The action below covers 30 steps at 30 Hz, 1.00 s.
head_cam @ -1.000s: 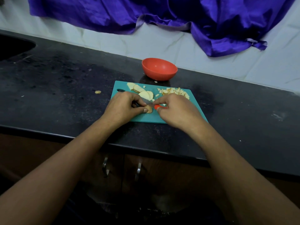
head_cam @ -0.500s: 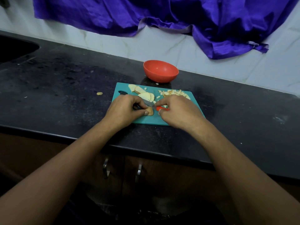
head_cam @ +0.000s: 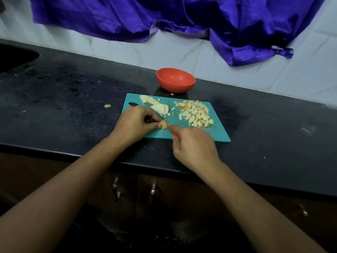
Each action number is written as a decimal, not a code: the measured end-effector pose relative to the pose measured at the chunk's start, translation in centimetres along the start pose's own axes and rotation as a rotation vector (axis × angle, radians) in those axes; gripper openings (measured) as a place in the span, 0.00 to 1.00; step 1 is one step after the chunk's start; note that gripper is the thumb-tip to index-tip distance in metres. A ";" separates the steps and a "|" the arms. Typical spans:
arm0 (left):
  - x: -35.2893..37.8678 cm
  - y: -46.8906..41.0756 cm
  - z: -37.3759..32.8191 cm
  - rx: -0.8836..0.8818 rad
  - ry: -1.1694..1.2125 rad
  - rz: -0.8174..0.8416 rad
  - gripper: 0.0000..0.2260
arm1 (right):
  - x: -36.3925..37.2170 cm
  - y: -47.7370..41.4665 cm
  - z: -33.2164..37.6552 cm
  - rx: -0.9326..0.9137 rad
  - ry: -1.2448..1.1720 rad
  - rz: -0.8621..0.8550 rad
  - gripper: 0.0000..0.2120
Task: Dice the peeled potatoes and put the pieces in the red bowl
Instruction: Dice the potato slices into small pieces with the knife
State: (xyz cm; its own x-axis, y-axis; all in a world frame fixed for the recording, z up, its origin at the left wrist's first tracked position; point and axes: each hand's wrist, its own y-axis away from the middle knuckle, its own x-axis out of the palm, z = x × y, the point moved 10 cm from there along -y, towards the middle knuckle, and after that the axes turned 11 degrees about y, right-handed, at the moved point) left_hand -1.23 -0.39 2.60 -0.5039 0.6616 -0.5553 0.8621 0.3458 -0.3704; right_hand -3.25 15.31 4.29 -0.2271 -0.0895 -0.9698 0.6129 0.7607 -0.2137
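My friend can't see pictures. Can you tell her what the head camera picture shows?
Two bare hands cut potato on a teal cutting board: the left hand pins a potato piece while the right hand holds a red-handled knife. A pile of diced potato and some slices lie on the board, in front of an empty red bowl.

Domestic kitchen. Black stone countertop (head_cam: 73, 99) under both hands, white tiled backsplash (head_cam: 237, 75) beyond them with purple cloth (head_cam: 182, 17) draped above; sink basin (head_cam: 12, 57) far left of the left hand. Wooden cabinet doors with metal handles (head_cam: 152, 193) below the wrists; teal cutting board (head_cam: 217, 133) beneath the hands.
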 end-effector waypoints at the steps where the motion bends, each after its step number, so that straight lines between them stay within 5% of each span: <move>1: 0.0 0.0 0.0 -0.002 -0.004 0.001 0.05 | 0.1 0.5 0.0 -0.011 0.010 -0.018 0.22; 13: -0.1 0.1 -0.1 -0.010 -0.028 -0.008 0.06 | -3.8 -5.4 -0.6 0.033 0.003 0.254 0.14; 24: -0.3 0.1 0.0 -0.001 -0.044 -0.031 0.05 | -0.2 1.1 1.3 0.002 0.031 -0.060 0.21; 30: -0.4 0.1 0.1 -0.012 -0.037 -0.024 0.05 | -1.2 -1.0 -0.4 0.025 -0.002 0.098 0.20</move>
State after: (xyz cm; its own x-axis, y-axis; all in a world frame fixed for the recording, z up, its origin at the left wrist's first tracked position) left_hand -0.98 -0.68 2.66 -0.5257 0.6284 -0.5734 0.8504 0.3691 -0.3750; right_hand -3.85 14.92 5.69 -0.1638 -0.0163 -0.9864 0.6506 0.7498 -0.1204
